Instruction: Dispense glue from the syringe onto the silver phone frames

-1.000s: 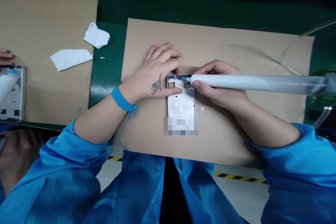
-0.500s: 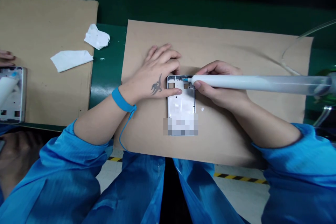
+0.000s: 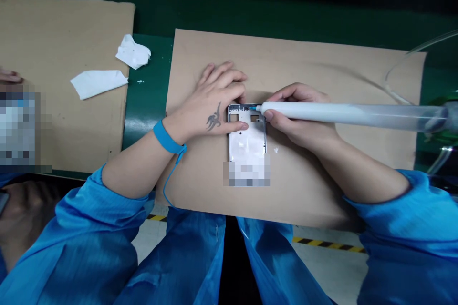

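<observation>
I have the left forearm (image 3: 130, 169) slanting in from 8 o'clock, the left wrist (image 3: 177, 127) nearly straight; the left hand (image 3: 214, 105) lies back uppermost, fingers (image 3: 231, 76) loosely splayed towards 1 o'clock, left thumb (image 3: 235, 127) extended to 3 o'clock; my right forearm (image 3: 365, 167) slants in from 4 o'clock; the right hand (image 3: 307, 132) is curled in a pinching grip, right thumb (image 3: 278, 122) pointing to 10 o'clock, right forefinger (image 3: 291, 88) crooked, tip towards 8 o'clock.
</observation>
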A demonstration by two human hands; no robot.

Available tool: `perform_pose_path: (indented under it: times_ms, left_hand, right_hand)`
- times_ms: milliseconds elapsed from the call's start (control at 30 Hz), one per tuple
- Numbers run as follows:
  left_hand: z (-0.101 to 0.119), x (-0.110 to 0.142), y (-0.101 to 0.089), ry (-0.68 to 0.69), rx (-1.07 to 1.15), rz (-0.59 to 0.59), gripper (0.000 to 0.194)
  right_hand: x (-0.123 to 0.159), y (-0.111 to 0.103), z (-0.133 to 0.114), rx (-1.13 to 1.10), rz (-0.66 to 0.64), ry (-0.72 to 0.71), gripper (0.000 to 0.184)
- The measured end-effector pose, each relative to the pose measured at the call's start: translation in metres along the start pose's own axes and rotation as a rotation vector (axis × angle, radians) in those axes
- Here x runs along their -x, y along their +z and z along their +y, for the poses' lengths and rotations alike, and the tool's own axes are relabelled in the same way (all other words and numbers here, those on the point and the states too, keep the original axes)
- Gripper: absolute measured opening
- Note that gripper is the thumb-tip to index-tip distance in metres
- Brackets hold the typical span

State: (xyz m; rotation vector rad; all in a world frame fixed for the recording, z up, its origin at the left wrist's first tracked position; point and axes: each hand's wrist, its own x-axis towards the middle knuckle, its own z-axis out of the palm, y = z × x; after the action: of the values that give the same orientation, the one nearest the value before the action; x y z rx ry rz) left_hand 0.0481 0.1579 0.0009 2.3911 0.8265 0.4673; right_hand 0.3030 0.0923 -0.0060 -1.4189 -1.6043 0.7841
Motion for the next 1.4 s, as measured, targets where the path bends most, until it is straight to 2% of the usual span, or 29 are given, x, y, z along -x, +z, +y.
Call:
perform_pose_path:
  times_ms: [200,600,733,1033,1167,1233,1333,1400]
  left_hand:
    - [0.0,0.002,0.0,0.001,-0.017,0.002,0.051]
    - [0.0,0.002,0.0,0.01,-0.026,0.004,0.055]
    - [0.0,0.002,0.0,0.005,-0.023,0.002,0.055]
    - [-0.004,0.002,0.0,0.034,-0.015,0.009,0.059]
    - [-0.003,0.002,-0.001,0.023,-0.017,-0.009,0.061]
    - [-0.003,0.002,-0.001,0.013,-0.019,-0.013,0.062]
    - [-0.004,0.002,-0.002,0.005,-0.014,-0.019,0.068]
    - [-0.006,0.0,-0.003,0.011,-0.015,-0.017,0.073]
  right_hand:
    - [0.0,0.002,0.003,0.005,0.01,0.0,0.023]
    - [-0.001,0.002,0.0,-0.031,-0.053,0.017,0.028]
    - [-0.001,0.001,0.0,-0.036,-0.079,0.02,0.025]
    - [0.0,0.001,0.004,-0.009,-0.009,0.009,0.023]
    - [0.001,0.002,0.007,-0.014,-0.014,0.017,0.029]
    - [0.002,0.0,0.009,-0.067,-0.001,0.006,0.033]
    - [0.005,-0.006,0.013,-0.302,0.009,-0.043,0.039]
    - [0.009,-0.012,0.016,-0.444,-0.015,-0.073,0.036]
